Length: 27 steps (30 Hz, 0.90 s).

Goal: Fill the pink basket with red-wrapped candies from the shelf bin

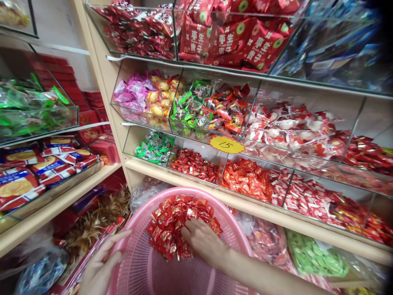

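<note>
A pink plastic basket (138, 217) with mesh walls stands tilted in front of the shelves, its bottom partly bare. Small red and gold wrapped candies (167, 221) are heaped against its far side. My right hand (204, 241) reaches in over the near side, fingers bent and close together on the heap; its fingertips are hidden among the candies. At the basket's left rim is my left hand (102, 260), thumb and forefinger against the rim, the other fingers out of sight.
Behind the basket, clear shelf bins hold red candies (196, 166), orange-red candies (247, 180) and green-wrapped ones (155, 147). A yellow tag (227, 144) reads 15. A wooden shelf edge (172, 182) runs just beyond the rim. Bagged green sweets (316, 254) lie below right, feather dusters (98, 221) left.
</note>
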### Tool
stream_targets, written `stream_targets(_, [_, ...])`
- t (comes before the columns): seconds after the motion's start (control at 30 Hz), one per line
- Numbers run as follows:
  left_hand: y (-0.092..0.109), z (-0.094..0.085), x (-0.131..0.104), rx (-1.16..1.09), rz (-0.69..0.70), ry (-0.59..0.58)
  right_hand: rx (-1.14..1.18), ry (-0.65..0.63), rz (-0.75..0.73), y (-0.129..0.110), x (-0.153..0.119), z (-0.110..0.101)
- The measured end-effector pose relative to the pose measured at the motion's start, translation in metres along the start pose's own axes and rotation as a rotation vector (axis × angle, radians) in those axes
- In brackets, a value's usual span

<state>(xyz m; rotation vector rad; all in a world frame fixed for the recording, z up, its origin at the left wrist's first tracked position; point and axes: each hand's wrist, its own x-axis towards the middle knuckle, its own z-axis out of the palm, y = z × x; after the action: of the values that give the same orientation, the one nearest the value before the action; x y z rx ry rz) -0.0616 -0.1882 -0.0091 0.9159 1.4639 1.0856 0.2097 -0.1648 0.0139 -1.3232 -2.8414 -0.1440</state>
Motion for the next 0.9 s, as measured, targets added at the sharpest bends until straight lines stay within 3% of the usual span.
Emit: stream_targets(0.9, [-0.011,-0.006,0.003,0.007,0.051,-0.006,0.178,-0.081,0.083,0.021,-0.003,-0.013])
